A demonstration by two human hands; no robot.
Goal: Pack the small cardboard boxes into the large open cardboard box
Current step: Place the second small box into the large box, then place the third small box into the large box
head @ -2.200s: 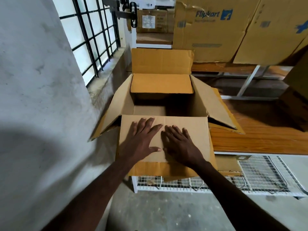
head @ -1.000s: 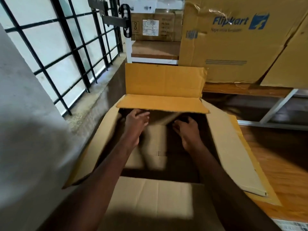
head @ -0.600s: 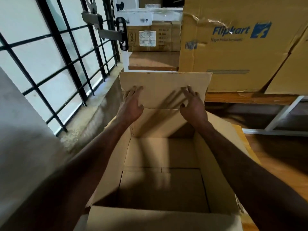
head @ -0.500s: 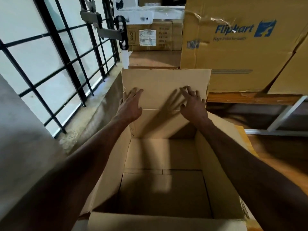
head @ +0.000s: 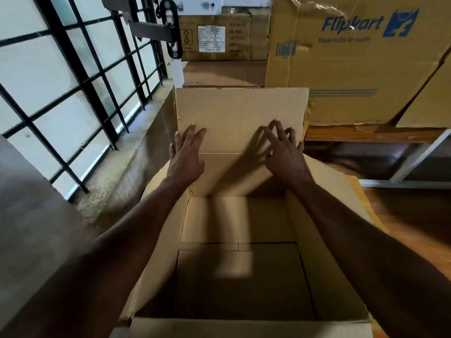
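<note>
Hands, left (head: 186, 158) and right (head: 284, 154), each grip wide, press large box's (head: 324, 264) far flap (head: 239, 118)

body: two bare forearms, left hand (head: 186, 158) and right hand (head: 285, 154) | sleeves: none visible up to the frame edge | gloves: none | wrists: no watch or band | fingers: no rings (partly shadowed, right fingers slightly blurred)
</note>
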